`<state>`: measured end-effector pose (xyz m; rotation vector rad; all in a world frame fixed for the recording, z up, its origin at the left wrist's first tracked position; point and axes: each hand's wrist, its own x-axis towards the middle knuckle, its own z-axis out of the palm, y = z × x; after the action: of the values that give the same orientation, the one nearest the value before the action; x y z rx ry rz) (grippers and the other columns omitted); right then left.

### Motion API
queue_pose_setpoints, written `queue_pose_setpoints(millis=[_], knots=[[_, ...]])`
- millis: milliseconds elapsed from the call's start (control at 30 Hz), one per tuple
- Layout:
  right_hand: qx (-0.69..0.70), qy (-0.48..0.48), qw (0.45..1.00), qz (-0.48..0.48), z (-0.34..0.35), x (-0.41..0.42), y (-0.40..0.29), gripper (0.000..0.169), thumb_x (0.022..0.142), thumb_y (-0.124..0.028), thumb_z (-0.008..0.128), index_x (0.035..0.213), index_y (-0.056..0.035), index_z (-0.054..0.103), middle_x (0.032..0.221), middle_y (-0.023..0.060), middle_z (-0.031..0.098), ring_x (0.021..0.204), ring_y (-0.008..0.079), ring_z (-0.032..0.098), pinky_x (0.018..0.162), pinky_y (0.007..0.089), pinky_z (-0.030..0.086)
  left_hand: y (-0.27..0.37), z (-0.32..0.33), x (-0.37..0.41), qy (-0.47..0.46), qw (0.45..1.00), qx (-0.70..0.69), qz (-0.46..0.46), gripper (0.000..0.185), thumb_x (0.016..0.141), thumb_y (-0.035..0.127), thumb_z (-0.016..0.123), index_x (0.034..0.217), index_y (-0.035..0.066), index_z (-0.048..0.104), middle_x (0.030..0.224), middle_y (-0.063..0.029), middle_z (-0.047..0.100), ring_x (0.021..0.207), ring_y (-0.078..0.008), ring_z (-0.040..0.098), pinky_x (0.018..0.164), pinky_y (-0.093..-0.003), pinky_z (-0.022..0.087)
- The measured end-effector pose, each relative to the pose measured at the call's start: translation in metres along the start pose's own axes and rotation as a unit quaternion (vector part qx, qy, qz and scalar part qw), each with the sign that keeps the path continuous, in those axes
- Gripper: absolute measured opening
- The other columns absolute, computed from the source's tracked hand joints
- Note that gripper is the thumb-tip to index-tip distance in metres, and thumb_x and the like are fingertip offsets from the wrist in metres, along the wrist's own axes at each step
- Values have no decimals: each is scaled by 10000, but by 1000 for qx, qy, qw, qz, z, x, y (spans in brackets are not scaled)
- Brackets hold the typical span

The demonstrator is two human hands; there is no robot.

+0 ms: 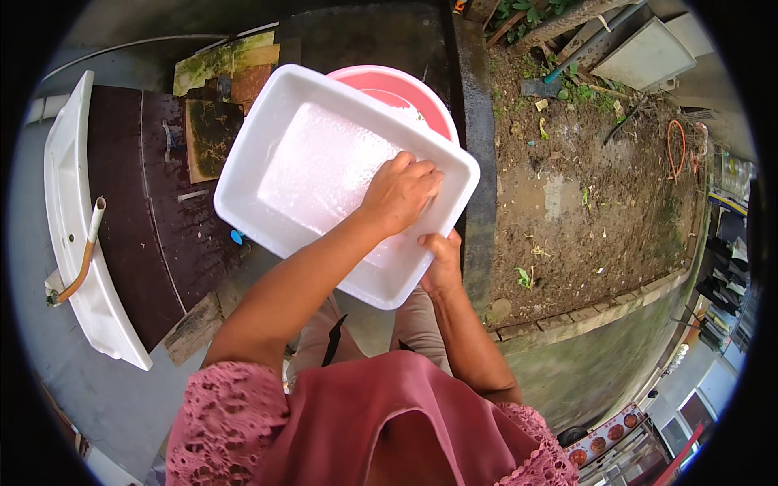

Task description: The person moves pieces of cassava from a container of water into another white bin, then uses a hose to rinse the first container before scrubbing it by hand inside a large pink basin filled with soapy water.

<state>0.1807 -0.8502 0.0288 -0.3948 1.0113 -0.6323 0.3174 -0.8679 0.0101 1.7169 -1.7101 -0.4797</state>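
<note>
A white rectangular plastic tub (290,176) is held tilted before me, with thin suds or wet bubbles on its inner bottom. My left hand (404,191) reaches inside it, fingers curled against the inner wall at the right end. Whether anything is under those fingers is hidden. With the thumb over the rim, my right hand (442,262) grips the tub's lower right edge from outside. Behind the tub, partly covered by it, is a round pink basin (434,103) with some white matter inside.
On the left lie a dark brown board (118,200), a white ceramic washbasin (67,200) and a pipe (85,261). Stained boards (213,140) lie near the tub. Right of a concrete curb (477,152) stretches a muddy soil bed (583,231).
</note>
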Motion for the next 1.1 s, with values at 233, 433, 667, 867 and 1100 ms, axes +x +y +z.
queue_pose_setpoints(millis=[233, 433, 667, 867, 1100], knots=[[27, 11, 999, 15, -14, -3, -4, 415, 653, -7, 502, 1063, 47, 530, 892, 86, 575, 761, 174, 571, 676, 296, 485, 7, -30, -6, -261, 962, 31, 71, 228, 640, 33, 649, 853, 99, 601, 1166, -28, 549, 996, -242, 489, 776, -380, 385], [-24, 11, 1000, 9, -9, 1, -19, 389, 648, -16, 505, 1030, 49, 541, 883, 93, 580, 738, 179, 577, 662, 297, 490, 10, -20, 0, -213, 977, 4, 25, 193, 674, 64, 598, 863, 96, 618, 1135, -36, 573, 1011, -214, 488, 813, -362, 367], [-44, 15, 994, -100, -18, 10, -27, 389, 649, -33, 507, 1028, 50, 536, 881, 92, 579, 785, 174, 574, 685, 306, 493, 22, -23, -24, -402, 911, -81, -37, 200, 642, 113, 583, 841, 93, 599, 818, -96, 625, 867, -301, 543, 728, -430, 432], [-82, 15, 990, -115, -16, 12, -30, 457, 631, -56, 547, 1075, 47, 519, 919, 87, 589, 803, 163, 570, 704, 279, 473, 28, -42, -33, -445, 892, -50, -59, 214, 685, 134, 541, 890, 88, 580, 789, -128, 608, 848, -320, 549, 738, -431, 444], [-56, 15, 987, -149, -5, 15, -33, 399, 646, -55, 556, 1032, 47, 543, 906, 73, 587, 785, 151, 566, 699, 278, 470, 34, -16, -37, -288, 940, -109, -146, 219, 712, 141, 509, 915, 86, 570, 798, -123, 616, 834, -299, 556, 743, -425, 437]])
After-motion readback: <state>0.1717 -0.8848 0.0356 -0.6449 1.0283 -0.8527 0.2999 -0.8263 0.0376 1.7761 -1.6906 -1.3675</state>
